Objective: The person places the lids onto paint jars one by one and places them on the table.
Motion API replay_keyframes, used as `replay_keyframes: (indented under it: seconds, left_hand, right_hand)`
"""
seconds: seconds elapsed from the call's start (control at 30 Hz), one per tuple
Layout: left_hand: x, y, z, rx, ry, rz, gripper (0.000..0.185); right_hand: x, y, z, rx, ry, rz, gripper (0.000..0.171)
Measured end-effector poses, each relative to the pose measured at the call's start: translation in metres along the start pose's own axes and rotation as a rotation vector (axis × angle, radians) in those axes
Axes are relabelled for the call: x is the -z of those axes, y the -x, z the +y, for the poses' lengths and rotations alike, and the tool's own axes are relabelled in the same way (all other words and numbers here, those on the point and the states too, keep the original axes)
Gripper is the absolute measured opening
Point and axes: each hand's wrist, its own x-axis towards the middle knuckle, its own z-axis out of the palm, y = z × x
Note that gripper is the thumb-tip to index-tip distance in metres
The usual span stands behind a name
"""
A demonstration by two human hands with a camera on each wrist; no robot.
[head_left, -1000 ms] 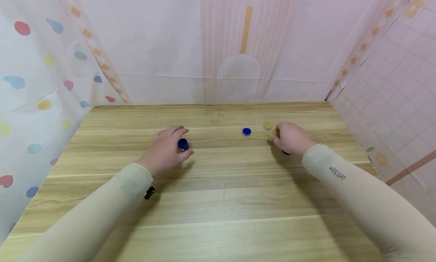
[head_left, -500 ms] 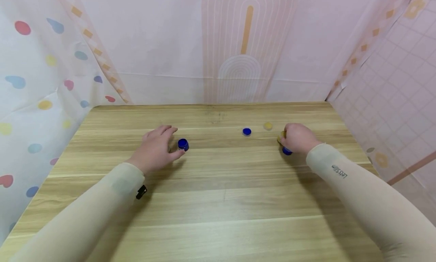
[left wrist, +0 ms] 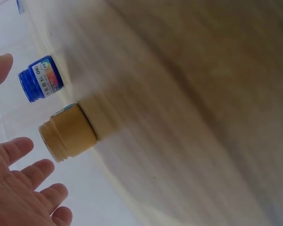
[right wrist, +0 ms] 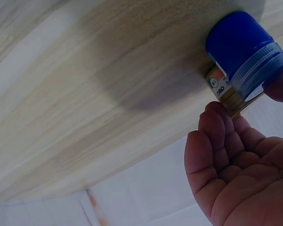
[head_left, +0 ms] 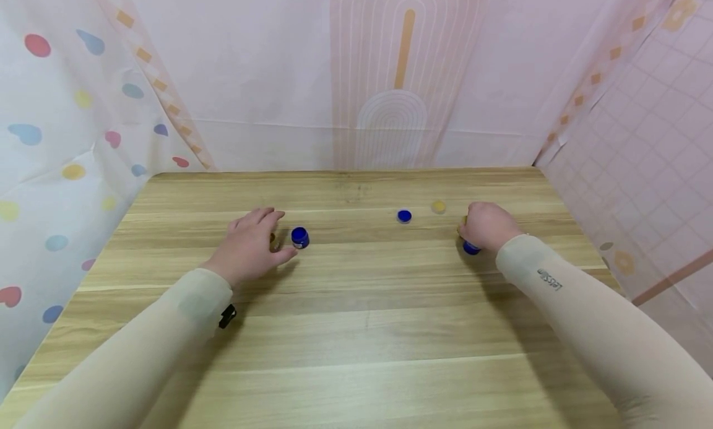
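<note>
Head view: a wood-grain counter [head_left: 356, 330] with pale plank stripes fills the lower frame, walled by pink and dotted sheets. Left of centre, the left hand [head_left: 249, 248] lies low over the counter with fingers relaxed and slightly spread, holding nothing; a small round blue jar [head_left: 299, 237] stands just right of its fingertips, and a tan jar [head_left: 272, 239] peeks out between the fingers and the blue one. At centre right a flat blue cap [head_left: 404, 216] and a yellow cap [head_left: 439, 206] lie apart on the wood. Further right, the right hand [head_left: 486, 226] is curled over a second blue jar [head_left: 471, 248], of which only the lower edge shows under the palm. Both arms wear smooth beige sleeves.

Left wrist view: the blue jar [left wrist: 40, 78], ribbed at its neck and carrying a printed label, stands at the upper left; the tan jar [left wrist: 68, 132], a matte cylinder with a threaded neck and no cap, stands just beside it. The left hand's fingers [left wrist: 26, 175] are open at the lower left, close to the tan jar but clear of it.

Right wrist view: the second blue jar [right wrist: 247, 54], smooth with a ridged rim, sits at the upper right, touching a tan labelled jar [right wrist: 221, 89]. The right hand's fingers [right wrist: 217, 136] curl at this pair, and a fingertip presses the blue jar at the right edge.
</note>
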Motion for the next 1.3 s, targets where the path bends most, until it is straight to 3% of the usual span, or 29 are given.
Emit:
replay_keyframes:
  seconds: [0.3,0.5,0.77,1.3]
  left_hand:
    - [0.000,0.001,-0.002,0.004,0.001,-0.004,0.089]
    - [0.002,0.002,-0.003,0.010,0.005,-0.009,0.090]
    - [0.005,0.004,-0.009,0.026,0.015,0.000,0.093]
    - [0.008,0.010,-0.017,0.088,-0.009,-0.070,0.106]
  right_hand:
    - [0.000,-0.001,-0.001,-0.026,-0.019,-0.024,0.048]
    - [0.000,0.001,-0.003,-0.019,-0.030,0.010,0.047]
    - [0.003,0.002,-0.017,0.025,-0.024,0.042,0.066]
    - [0.005,-0.038,-0.026,0.177,0.056,0.044,0.063]
